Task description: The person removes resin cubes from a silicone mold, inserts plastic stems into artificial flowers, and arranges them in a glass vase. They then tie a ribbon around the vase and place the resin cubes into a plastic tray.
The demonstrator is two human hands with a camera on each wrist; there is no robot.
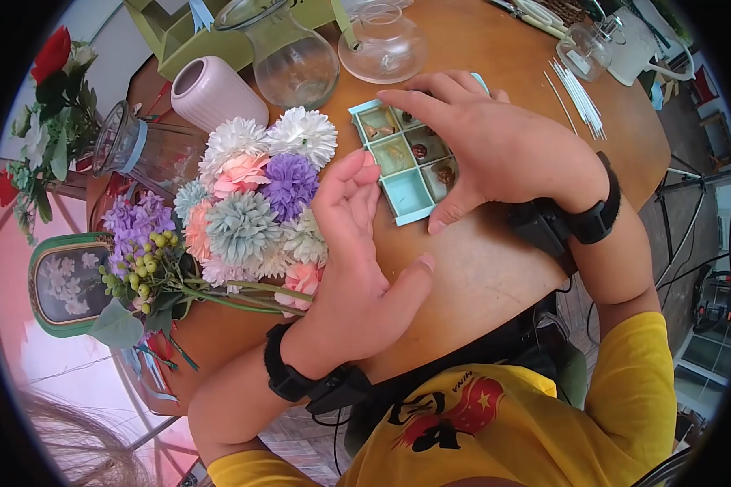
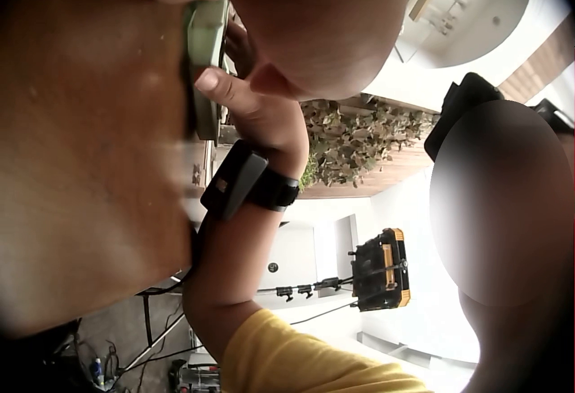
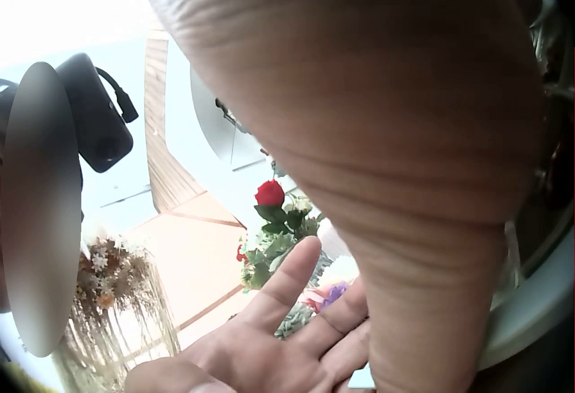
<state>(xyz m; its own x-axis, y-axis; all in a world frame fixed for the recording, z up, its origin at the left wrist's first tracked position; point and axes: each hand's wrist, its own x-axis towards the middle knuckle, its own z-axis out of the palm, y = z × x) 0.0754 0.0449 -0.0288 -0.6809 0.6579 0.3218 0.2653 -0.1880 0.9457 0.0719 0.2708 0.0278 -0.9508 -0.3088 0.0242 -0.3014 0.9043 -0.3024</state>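
Observation:
A pale turquoise divided box (image 1: 408, 197) lies on the table, small brownish and reddish pieces in several compartments and its near-left compartment bare. Across it arches my right hand (image 1: 520, 150), fingers over the far edge and thumb at the near side, gripping it; the palm covers the right part. My left hand (image 1: 353, 284) is open beside the box's left edge, its fingers loosely bent and holding nothing; whether the fingertips touch the box is unclear. In the left wrist view the right thumb overlaps the box's side (image 2: 207, 38). The right wrist view shows the left hand (image 3: 260, 357) with spread fingers.
Artificial flowers (image 1: 244, 227) lie left of my left hand. Behind them stand a pink vase (image 1: 219, 93) and glass vases (image 1: 296, 69). White sticks (image 1: 580, 97) and a small glass bottle (image 1: 584, 53) are at the far right. A green-framed oval object (image 1: 69, 284) is at the left.

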